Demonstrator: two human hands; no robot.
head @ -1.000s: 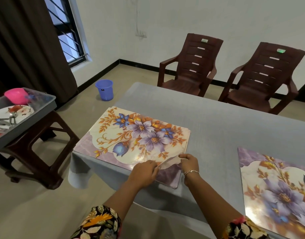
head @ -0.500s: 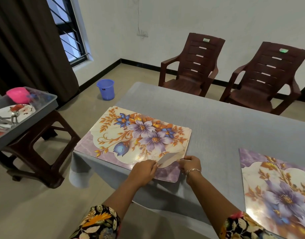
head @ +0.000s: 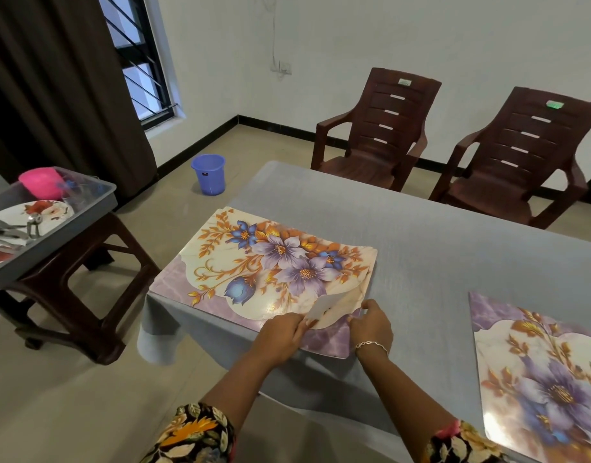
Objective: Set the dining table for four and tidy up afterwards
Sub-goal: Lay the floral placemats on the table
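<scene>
Placemats, glossy, rectangular, printed with purple and blue flowers and orange leaves: a stack (head: 264, 272) is laid at the near left corner of the grey cloth-covered dining table (head: 437, 248). Compared with half a second earlier, the near right corner of the top sheet has been peeled higher, so that more of its plain white underside is shown, curled.

Listed from left to right:

- Grey plastic tub (head: 87, 212), set on a dark brown plastic stool (head: 87, 282); a pink bowl (head: 42, 182), a flowered white plate (head: 43, 212) and steel cutlery (head: 7, 232) are held in it.
- Blue plastic bucket (head: 209, 173), on the beige floor beside the table.
- Left hand (head: 280, 335), pinched on the lifted corner of the top sheet from the near side.
- Right hand (head: 371, 325), with a silver bracelet (head: 371, 345) at the wrist, pressed on the same corner of the stack just beside the left; whether anything is gripped cannot be told.
- Two dark brown slatted plastic armchairs (head: 377, 128), placed beyond the far edge.
- Second matching placemat (head: 538, 372), laid flat at the near right, well apart from both hands.
</scene>
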